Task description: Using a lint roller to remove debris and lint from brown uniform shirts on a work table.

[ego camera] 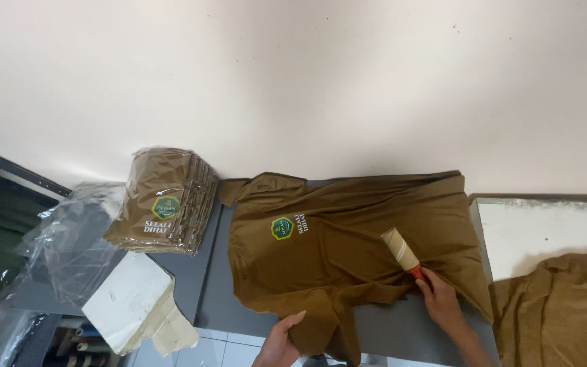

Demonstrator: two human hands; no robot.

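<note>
A brown polo shirt with a green and yellow chest badge lies spread flat on a grey table, collar to the left. My right hand grips the orange handle of a lint roller, whose pale roll rests on the shirt's middle right. My left hand presses on the shirt's near edge at the bottom, fingers flat on the cloth.
A stack of folded brown shirts in clear bags stands at the left. Loose clear plastic and white paper sheets lie beside it. More brown cloth sits at the right, below a white ledge. A cream wall fills the top.
</note>
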